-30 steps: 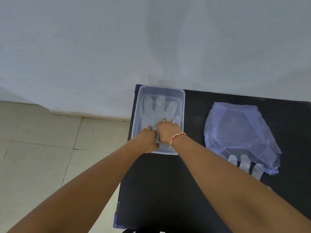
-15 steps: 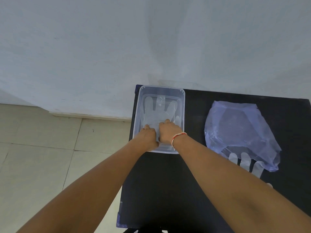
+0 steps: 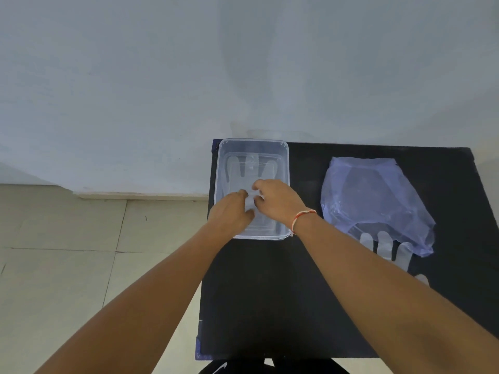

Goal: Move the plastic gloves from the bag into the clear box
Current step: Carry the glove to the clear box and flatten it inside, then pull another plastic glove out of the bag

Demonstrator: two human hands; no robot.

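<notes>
1. Plastic gloves are split between two places: one lies flat in the clear box (image 3: 252, 147) at the far left of the black table (image 3: 270, 306), its glove fingers (image 3: 267, 170) spread toward the far wall, while more glove fingertips (image 3: 383, 245) stick out from the near edge of the bluish bag (image 3: 375, 198) on the right.
2. Both hands are down inside the box. The left hand (image 3: 232, 211) has its fingers curled onto the film, and the right hand (image 3: 278, 201), with a red-and-white thread at the wrist (image 3: 302, 217), pinches a small raised fold between thumb and forefinger.
3. The step in hand looks like settling or flattening the placed glove, not carrying one.
4. Whether the left hand actually grips the plastic or only presses it, I cannot tell.
5. Next, the hands likely need to let go, cross to the right, and draw one glove by its protruding fingertips from the bag, well apart from the box.
6. Thin film clings, so a second glove may come along.
</notes>
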